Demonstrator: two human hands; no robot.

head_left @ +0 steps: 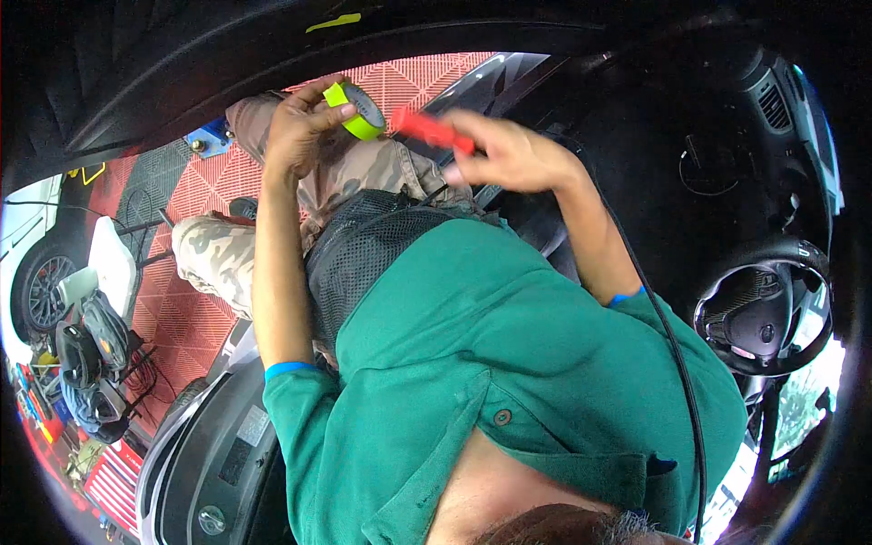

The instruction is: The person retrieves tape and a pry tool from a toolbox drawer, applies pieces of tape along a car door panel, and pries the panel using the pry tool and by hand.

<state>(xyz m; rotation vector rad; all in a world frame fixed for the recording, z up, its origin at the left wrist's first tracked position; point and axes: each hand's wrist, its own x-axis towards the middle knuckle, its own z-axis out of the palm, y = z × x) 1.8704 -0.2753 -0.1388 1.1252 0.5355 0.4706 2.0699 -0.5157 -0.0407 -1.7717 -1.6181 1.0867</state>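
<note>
- The left hand point(307, 132) is grasping a roll of tape point(367, 130) between thumb and fingers, above the camouflage trousers point(352, 177).
- The roll is standing tilted, its flat face turning toward the upper right and its longer outline running from upper left to lower right.
- The right hand point(513, 153) is gripping a red tool point(432, 130), which is lying along a slant from upper left to lower right, its free end pointing at the roll, near it but apart.
- Motion blur is smearing the tool and the right hand's fingers, so the tool's exact kind and tip are staying unclear.
- The left fingers are hiding part of the roll's left side, and the lettering on its grey face is showing too small to read.
- The roll is looking bright yellow-green, with a loose tape end sticking up at its upper left.
- A matching yellow-green strip point(333, 22) is showing on the dark panel point(209, 59) above.
</note>
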